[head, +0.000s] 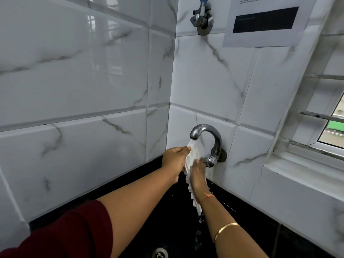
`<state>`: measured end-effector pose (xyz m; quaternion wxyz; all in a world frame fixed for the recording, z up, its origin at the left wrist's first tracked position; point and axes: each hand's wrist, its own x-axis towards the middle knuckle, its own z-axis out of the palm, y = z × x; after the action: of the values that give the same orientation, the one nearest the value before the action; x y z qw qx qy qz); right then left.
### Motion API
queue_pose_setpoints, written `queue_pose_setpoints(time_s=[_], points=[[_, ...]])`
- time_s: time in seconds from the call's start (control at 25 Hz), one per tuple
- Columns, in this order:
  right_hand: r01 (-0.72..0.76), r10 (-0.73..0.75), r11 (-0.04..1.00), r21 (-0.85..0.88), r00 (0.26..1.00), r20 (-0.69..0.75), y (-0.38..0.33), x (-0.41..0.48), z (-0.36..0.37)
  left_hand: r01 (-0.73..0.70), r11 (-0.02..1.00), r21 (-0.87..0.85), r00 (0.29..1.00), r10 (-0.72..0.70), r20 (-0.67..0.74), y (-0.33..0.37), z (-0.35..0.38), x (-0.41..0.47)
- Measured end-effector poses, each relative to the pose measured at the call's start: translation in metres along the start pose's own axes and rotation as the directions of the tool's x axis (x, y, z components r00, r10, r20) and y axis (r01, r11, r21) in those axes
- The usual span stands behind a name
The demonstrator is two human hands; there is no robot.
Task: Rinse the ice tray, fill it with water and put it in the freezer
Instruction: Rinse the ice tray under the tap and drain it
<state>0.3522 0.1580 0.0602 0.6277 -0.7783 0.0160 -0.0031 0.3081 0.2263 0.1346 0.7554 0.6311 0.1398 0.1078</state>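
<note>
A white ice tray (190,165) stands on edge, almost vertical, right under the spout of a curved chrome tap (208,135). Water runs from the spout onto the tray's top end and streams off its lower end into the black sink (178,229). My left hand (174,161) grips the tray's upper left edge. My right hand (198,173) presses flat against the tray's right face, fingers close to the tap's knob (210,161). The tray's compartments are hidden between my hands.
White marble-look tiles meet in a corner behind the tap. A second valve (202,18) sits high on the wall beside a taped paper notice (264,21). A barred window (327,118) and its ledge are at the right. The sink drain (160,253) lies at the bottom.
</note>
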Motion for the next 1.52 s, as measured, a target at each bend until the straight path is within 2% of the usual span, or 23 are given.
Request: queue_pose_setpoints(time_s=[0.08,0.2,0.28,0.36,0.44,0.52,0.6,0.64,0.68,0.72,0.76,0.84,0.92,0.96,1.08,1.28,1.52], points=[[0.131,-0.134,0.99,0.048,0.989,0.068,-0.025,0.0,0.009,-0.009,1.0,0.003,1.0,0.008,0.005,-0.001,0.001,0.0],[0.226,-0.226,0.974,0.008,0.97,0.089,-0.036,-0.006,0.005,-0.01,1.0,-0.028,1.0,0.01,0.004,-0.001,0.0,0.002],[0.26,-0.253,0.964,-0.047,0.961,0.115,-0.025,-0.012,0.001,-0.028,0.999,-0.029,0.998,0.026,-0.061,-0.002,-0.003,0.003],[0.219,-0.187,0.959,-0.178,0.966,0.181,-0.002,-0.016,-0.005,-0.032,0.997,-0.077,0.988,0.02,-0.152,-0.001,-0.011,0.007],[0.091,-0.02,0.941,-0.326,0.977,0.213,0.03,-0.011,-0.015,-0.024,0.986,-0.165,0.978,-0.011,-0.207,0.003,-0.023,0.014],[0.02,0.043,0.922,-0.385,0.987,0.154,0.052,-0.005,-0.021,-0.032,0.979,-0.2,0.971,-0.017,-0.237,0.008,-0.034,0.018],[0.083,-0.088,0.941,-0.329,0.996,0.0,0.045,-0.005,-0.027,-0.036,0.982,-0.185,0.971,-0.01,-0.24,0.009,-0.037,0.02],[0.136,-0.177,0.913,-0.384,0.981,-0.074,0.035,-0.005,-0.031,-0.029,0.987,-0.158,0.972,-0.009,-0.234,0.008,-0.036,0.02],[0.186,-0.27,0.852,-0.49,0.957,-0.106,0.025,-0.002,-0.035,-0.021,0.992,-0.122,0.974,-0.007,-0.226,0.006,-0.034,0.019],[0.242,-0.354,0.764,-0.598,0.932,-0.074,0.017,0.004,-0.039,-0.016,0.997,-0.074,0.977,0.0,-0.215,0.002,-0.032,0.019],[0.302,-0.402,0.657,-0.691,0.915,0.018,0.009,0.01,-0.043,-0.022,1.0,-0.019,0.98,0.018,-0.199,-0.001,-0.031,0.019],[0.333,-0.3,0.483,-0.81,0.932,0.204,-0.007,0.026,-0.05,-0.052,0.995,0.08,0.985,0.064,-0.159,-0.004,-0.03,0.02],[0.317,-0.159,0.338,-0.886,0.947,0.279,-0.014,0.041,-0.054,-0.062,0.99,0.127,0.987,0.08,-0.143,-0.005,-0.03,0.021],[0.297,-0.103,0.299,-0.907,0.955,0.279,-0.014,0.046,-0.056,-0.062,0.988,0.14,0.987,0.081,-0.14,-0.005,-0.029,0.021],[0.251,-0.073,0.299,-0.921,0.968,0.24,-0.01,0.052,-0.055,-0.066,0.978,0.196,0.987,0.093,-0.133,-0.007,-0.028,0.023],[0.24,-0.057,0.426,-0.872,0.969,0.238,-0.008,0.048,-0.059,-0.075,0.972,0.221,0.987,0.104,-0.123,-0.011,-0.026,0.018],[0.233,-0.075,0.515,-0.825,0.971,0.227,-0.006,0.046,-0.064,-0.132,0.959,0.251,0.984,0.157,-0.084,-0.009,-0.022,0.017]])
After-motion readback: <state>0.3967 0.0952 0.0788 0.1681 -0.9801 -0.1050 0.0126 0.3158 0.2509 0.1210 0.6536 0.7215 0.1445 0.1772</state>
